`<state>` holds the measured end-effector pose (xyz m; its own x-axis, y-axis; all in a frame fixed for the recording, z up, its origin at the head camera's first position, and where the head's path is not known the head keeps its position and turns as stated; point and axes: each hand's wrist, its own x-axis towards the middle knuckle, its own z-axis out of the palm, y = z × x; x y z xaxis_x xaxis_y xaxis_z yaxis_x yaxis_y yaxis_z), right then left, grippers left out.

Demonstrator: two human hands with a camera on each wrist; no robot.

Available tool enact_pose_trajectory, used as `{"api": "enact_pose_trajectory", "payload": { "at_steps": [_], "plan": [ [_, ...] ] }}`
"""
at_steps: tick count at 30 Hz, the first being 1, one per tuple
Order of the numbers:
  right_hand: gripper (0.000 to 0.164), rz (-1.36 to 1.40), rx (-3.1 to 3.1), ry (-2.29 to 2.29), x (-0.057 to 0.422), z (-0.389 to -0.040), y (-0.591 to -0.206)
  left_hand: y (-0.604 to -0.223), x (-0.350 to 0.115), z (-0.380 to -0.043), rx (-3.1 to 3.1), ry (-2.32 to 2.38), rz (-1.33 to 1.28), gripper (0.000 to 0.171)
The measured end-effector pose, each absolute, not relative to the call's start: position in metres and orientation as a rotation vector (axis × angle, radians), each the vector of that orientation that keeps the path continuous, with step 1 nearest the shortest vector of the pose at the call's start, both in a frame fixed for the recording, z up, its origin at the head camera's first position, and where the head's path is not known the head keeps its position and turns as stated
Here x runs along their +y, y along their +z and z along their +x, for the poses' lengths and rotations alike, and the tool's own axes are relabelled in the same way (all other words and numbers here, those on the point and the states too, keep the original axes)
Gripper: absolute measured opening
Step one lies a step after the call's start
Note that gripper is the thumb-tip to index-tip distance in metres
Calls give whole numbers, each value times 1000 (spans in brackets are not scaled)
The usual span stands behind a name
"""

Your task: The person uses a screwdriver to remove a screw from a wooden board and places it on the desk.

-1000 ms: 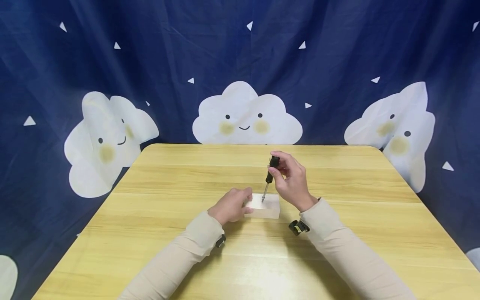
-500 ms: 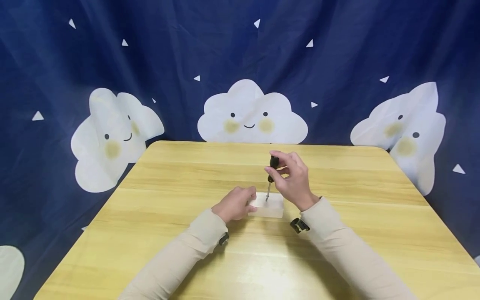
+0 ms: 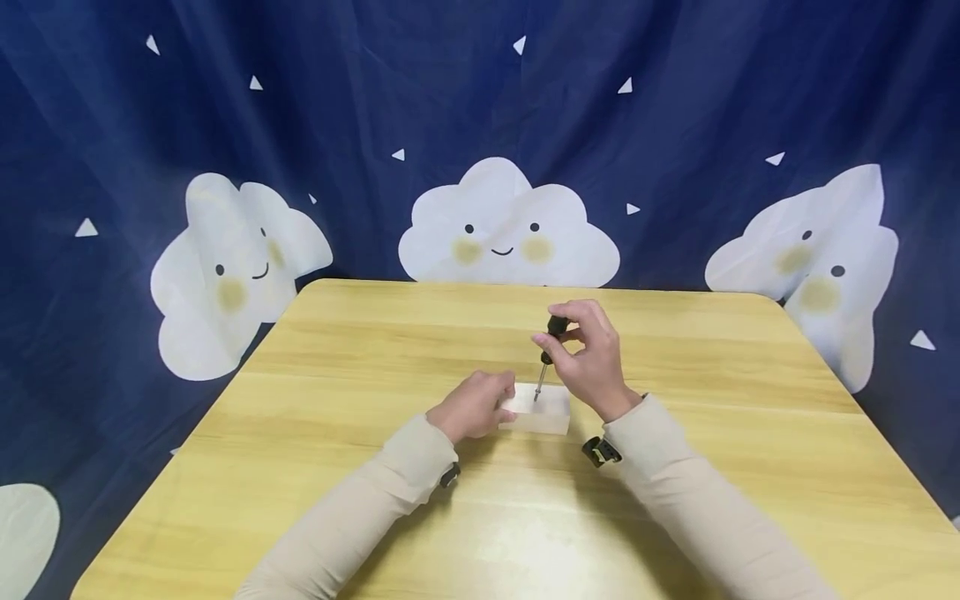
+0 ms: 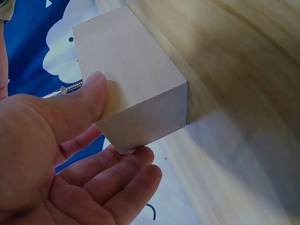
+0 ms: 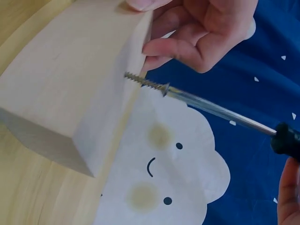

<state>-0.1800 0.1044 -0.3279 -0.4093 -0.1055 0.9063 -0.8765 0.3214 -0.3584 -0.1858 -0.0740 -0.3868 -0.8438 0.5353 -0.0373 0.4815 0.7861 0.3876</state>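
A pale wooden block [image 3: 551, 408] lies on the table, its left end gripped by my left hand [image 3: 474, 405]. In the left wrist view the thumb presses one side of the block [image 4: 136, 61] and the fingers lie at its end and far side. My right hand [image 3: 592, 358] holds a screwdriver [image 3: 552, 333] by its black handle, slightly tilted, above the block. At the end of the steel shaft [image 5: 220, 110] in the right wrist view sits a screw [image 5: 145, 83], its point at the block's top face and most of its thread showing.
The wood-grain table [image 3: 375, 350] spreads out on all sides of the block. Behind it hangs a dark blue curtain [image 3: 337, 83] with white smiling clouds and small triangles. Both forearms wear beige sleeves and dark wrist straps.
The head view has shifted slightly, moving the scene a little to the right. The screwdriver's tilt varies slightly; both hands keep their holds and the screw tip stays at the block's top.
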Motion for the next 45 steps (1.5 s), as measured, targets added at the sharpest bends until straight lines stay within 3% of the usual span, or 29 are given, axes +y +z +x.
{"api": "enact_pose_trajectory", "payload": {
  "at_steps": [5, 11, 18, 27, 34, 45],
  "plan": [
    [38, 842, -1774, 1192, 102, -174, -322, -387, -73, -185, 2838, 573, 837, 27],
    [34, 868, -1824, 1277, 106, -187, -340, -388, -74, -186, 2843, 573, 840, 28],
    [38, 868, -1856, 1372, 112, -193, -350, -390, -75, -187, 2868, 544, 861, 37],
    [41, 778, -1744, 1316, 111, -195, -353, -388, -73, -188, 2859, 486, 890, 29],
    [42, 804, -1795, 1332, 112, -196, -352, -388, -73, -186, 2869, 496, 892, 39],
    [50, 760, -1792, 1303, 110, -195, -356, -388, -74, -186, 2851, 524, 833, 42]
  ]
}}
